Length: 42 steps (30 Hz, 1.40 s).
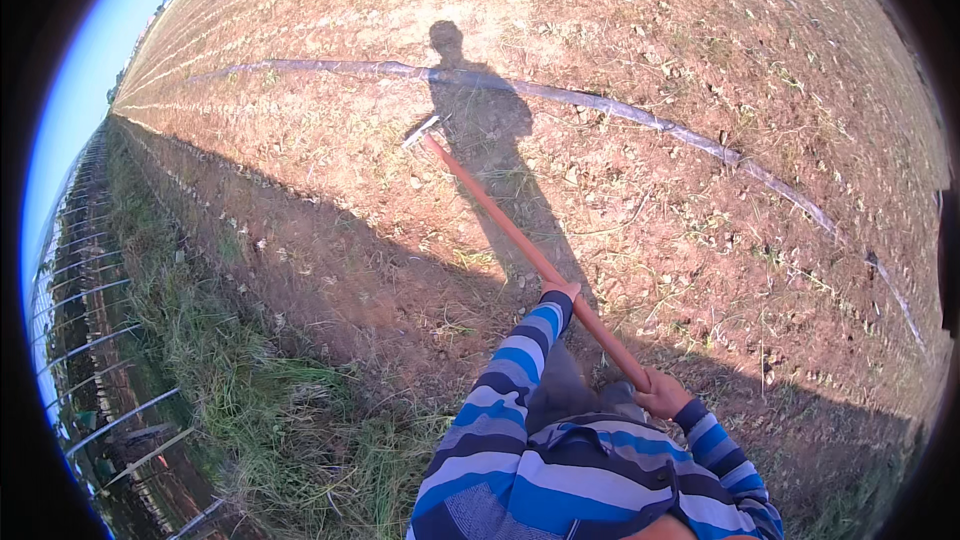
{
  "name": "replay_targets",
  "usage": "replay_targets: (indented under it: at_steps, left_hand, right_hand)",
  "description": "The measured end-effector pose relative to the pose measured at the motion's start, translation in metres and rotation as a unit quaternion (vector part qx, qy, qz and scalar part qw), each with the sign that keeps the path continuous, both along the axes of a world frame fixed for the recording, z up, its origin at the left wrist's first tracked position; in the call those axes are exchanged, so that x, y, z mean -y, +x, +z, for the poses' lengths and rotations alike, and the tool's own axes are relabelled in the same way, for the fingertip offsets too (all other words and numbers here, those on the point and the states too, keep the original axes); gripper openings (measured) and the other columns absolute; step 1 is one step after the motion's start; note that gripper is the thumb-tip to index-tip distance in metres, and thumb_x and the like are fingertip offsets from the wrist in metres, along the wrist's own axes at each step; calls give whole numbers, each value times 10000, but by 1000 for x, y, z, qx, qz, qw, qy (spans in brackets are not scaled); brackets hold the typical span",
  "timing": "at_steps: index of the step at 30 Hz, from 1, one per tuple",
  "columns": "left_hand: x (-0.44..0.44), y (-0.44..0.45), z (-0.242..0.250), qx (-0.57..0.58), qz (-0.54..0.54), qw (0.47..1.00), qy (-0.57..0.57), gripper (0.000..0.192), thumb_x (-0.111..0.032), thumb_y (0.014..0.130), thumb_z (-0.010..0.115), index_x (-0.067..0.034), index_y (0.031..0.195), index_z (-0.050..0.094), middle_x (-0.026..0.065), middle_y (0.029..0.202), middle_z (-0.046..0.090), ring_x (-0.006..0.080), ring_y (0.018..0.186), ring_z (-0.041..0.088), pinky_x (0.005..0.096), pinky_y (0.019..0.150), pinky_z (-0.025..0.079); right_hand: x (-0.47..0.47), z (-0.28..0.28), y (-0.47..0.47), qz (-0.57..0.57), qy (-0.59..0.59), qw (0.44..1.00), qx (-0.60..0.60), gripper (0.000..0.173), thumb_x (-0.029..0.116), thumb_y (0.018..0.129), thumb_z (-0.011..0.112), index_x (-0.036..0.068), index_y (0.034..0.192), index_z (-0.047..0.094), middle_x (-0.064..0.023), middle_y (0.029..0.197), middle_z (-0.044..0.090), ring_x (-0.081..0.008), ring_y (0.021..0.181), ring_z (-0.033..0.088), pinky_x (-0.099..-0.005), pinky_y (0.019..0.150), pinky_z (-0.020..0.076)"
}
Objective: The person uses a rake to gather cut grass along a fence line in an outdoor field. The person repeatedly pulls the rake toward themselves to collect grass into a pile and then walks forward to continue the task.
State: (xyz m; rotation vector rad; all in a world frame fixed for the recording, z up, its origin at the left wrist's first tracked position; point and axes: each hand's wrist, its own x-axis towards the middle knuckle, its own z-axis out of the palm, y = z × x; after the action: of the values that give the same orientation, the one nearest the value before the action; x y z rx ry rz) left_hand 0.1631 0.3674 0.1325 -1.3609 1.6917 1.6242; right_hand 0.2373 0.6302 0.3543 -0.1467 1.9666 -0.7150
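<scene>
A long-handled field tool, a hoe or a rake, has an orange-red shaft (510, 226) that slants from my waist out over the soil. Its pale metal head (420, 132) is at the far end, at or just above the ground; whether it has teeth is too small to tell. Partway along the shaft, my left hand (561, 290) is closed around it. My right hand (664, 394) grips the butt end, close to my right hip. Both arms wear striped blue, grey and white sleeves.
A flat drip-irrigation hose (622, 109) curves across the dry brown soil (360, 165) beyond the tool head. My shadow (487, 127) falls over it. Thick grass (300, 405) grows at the left, beside a row of pale poles or hoops (97, 341).
</scene>
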Motion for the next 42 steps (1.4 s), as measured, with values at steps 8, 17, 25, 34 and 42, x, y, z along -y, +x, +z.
replay_targets:
  at_steps: [8,17,25,34,42]
  left_hand:
    - [-125,70,-27,136,-40,984,111,372,-261,852,707,-40,1088,523,123,993,657,282,829,678,462,679,597]
    - [-342,109,93,127,-23,912,390,331,-322,922,643,-68,1105,534,152,1058,643,289,966,663,465,832,588]
    - [-405,95,114,125,-3,874,470,318,-330,934,627,-43,1054,562,144,991,671,295,944,669,438,856,576]
    - [-357,37,-81,218,169,929,247,242,-211,933,594,-119,1140,507,105,985,627,283,838,642,499,736,546]
    - [-304,-9,-132,203,51,975,71,348,-390,925,552,-46,876,542,159,780,625,320,689,611,497,685,524]
  right_hand:
    - [-193,122,85,53,54,994,-83,367,280,760,704,37,988,550,-249,870,631,-434,838,616,-496,711,476]
    - [-384,223,150,16,183,969,-163,347,245,665,730,47,913,588,-208,737,625,-429,744,617,-501,661,474]
    - [-440,264,137,-5,284,915,-285,222,128,608,707,50,776,585,-209,675,595,-429,665,595,-489,595,462]
    - [-459,258,123,-37,322,938,-119,289,210,573,738,45,784,629,-197,717,632,-398,719,632,-458,658,506]
    - [-437,184,68,-93,227,969,-36,365,263,622,785,77,919,682,-166,779,673,-361,779,664,-427,706,524]
